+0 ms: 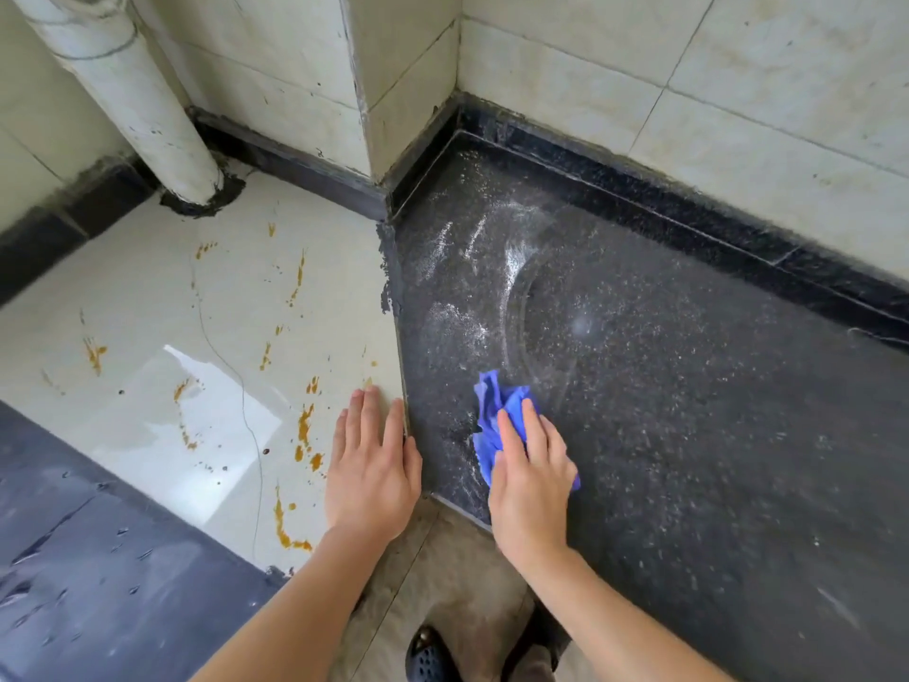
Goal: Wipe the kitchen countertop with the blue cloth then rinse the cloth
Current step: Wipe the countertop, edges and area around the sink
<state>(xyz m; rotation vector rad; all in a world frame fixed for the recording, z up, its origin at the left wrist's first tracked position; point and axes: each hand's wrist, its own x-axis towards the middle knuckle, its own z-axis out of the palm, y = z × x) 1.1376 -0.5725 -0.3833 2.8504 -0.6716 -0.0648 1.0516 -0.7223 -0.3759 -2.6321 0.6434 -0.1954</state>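
Note:
A crumpled blue cloth (494,403) lies on the dark speckled countertop (688,411) near its left front corner. My right hand (531,477) presses flat on the cloth, fingers straight, part of the cloth hidden beneath the palm. White dusty smears and a curved wipe mark show on the dark surface beyond the cloth. My left hand (371,467) rests flat, fingers extended, on the pale tiled countertop (162,307) just left of the seam between the two surfaces.
Orange-brown stains (305,428) and a wet patch mark the pale surface. A white pipe (133,100) rises at the back left. Tiled walls and a jutting wall corner (383,115) bound the back. A wet dark surface (83,578) lies at the front left. Shoes (430,657) show on the floor below.

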